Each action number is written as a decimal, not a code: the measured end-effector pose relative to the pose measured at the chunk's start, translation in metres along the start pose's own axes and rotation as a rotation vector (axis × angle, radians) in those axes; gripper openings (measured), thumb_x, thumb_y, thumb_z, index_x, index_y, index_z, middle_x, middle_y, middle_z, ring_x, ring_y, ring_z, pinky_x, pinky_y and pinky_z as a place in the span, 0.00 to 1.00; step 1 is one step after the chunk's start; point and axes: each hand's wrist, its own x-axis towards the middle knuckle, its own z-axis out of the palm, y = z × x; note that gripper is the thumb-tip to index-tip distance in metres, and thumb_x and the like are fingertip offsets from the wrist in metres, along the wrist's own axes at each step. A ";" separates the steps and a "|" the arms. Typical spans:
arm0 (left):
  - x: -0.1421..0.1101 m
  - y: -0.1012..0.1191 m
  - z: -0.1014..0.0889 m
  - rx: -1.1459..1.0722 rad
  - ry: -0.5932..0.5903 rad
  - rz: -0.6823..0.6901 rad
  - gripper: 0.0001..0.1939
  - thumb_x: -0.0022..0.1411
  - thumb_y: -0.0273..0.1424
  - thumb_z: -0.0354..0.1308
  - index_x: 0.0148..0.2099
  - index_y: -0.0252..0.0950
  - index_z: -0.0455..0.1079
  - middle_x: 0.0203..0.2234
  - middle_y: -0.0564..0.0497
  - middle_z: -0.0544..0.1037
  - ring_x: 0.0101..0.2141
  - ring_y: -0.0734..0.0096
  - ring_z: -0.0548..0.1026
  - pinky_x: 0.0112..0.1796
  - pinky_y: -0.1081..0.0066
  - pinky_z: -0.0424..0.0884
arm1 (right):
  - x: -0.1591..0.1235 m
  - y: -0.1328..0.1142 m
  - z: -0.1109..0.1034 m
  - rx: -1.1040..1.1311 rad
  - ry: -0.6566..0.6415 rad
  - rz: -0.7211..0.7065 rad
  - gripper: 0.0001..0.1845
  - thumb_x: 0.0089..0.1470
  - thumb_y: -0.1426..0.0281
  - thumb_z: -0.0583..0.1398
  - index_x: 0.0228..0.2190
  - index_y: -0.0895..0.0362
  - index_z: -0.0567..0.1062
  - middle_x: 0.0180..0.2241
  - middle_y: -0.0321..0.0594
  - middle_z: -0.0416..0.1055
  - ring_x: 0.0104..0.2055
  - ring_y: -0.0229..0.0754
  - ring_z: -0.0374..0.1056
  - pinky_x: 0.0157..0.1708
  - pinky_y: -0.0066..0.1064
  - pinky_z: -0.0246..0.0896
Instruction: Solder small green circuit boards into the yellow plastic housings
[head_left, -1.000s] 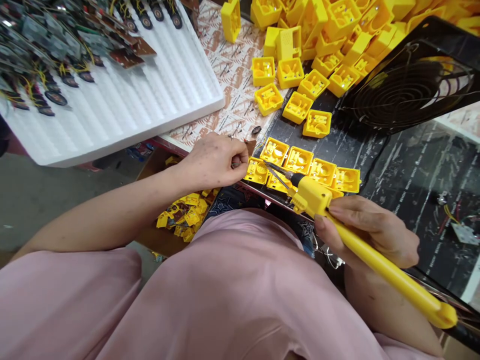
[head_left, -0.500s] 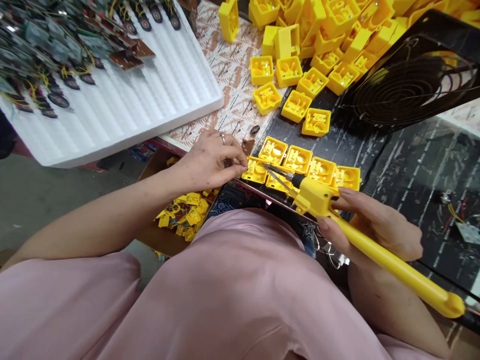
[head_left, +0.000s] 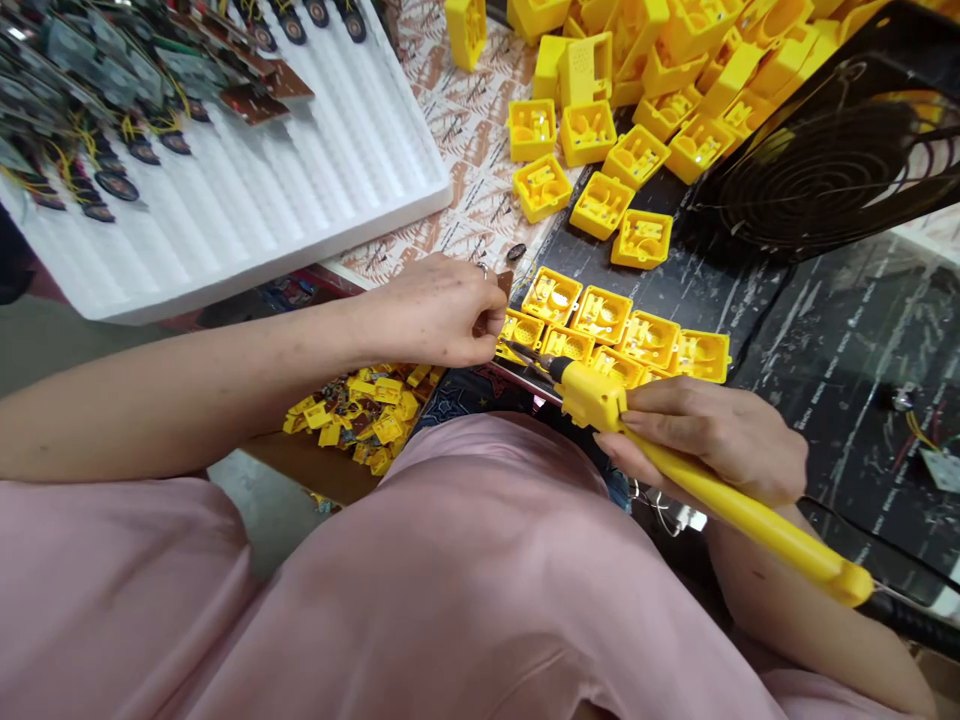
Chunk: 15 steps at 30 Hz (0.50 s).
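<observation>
My right hand (head_left: 712,435) is wrapped round the yellow handle of a soldering iron (head_left: 592,392). The iron's dark tip points left, over the leftmost yellow plastic case (head_left: 523,328) in the near row. At that case's left side is my left hand (head_left: 457,312), its fingers pinched together; what they hold is hidden. A small brown circuit board (head_left: 505,284) shows just behind those fingers, and I cannot tell if they touch it. Several open yellow cases (head_left: 600,314) stand in two rows along the table edge, the near row partly behind the iron.
A pile of yellow cases (head_left: 667,70) lies at the back beside a black fan (head_left: 817,170). On the left, a white foam tray (head_left: 360,150) carries circuit boards with wired discs. Below the table edge sits a box of yellow parts (head_left: 367,415). A small wired board (head_left: 941,465) lies far right.
The soldering iron and my right hand have moved left, with the tip now nearer my left fingers. My left hand has turned and its fingers are curled in more.
</observation>
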 end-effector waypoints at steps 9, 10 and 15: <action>0.000 0.005 -0.002 0.030 -0.002 -0.009 0.03 0.57 0.30 0.63 0.31 0.39 0.76 0.25 0.54 0.76 0.35 0.62 0.80 0.37 0.69 0.67 | 0.007 -0.016 -0.015 -0.042 -0.046 0.041 0.04 0.68 0.71 0.67 0.40 0.54 0.77 0.31 0.38 0.80 0.32 0.39 0.79 0.32 0.30 0.78; 0.000 0.006 -0.003 0.040 -0.013 -0.012 0.03 0.57 0.29 0.62 0.31 0.39 0.77 0.25 0.53 0.76 0.35 0.62 0.79 0.37 0.69 0.66 | 0.003 -0.016 -0.016 -0.040 -0.022 0.097 0.03 0.70 0.70 0.65 0.40 0.53 0.77 0.30 0.38 0.79 0.32 0.38 0.79 0.33 0.29 0.78; 0.003 0.010 -0.007 0.061 -0.021 0.003 0.04 0.57 0.28 0.61 0.31 0.39 0.76 0.26 0.51 0.79 0.33 0.62 0.78 0.33 0.67 0.64 | -0.020 -0.003 -0.021 -0.012 0.084 0.159 0.10 0.59 0.73 0.73 0.38 0.48 0.80 0.29 0.35 0.81 0.27 0.39 0.79 0.26 0.25 0.75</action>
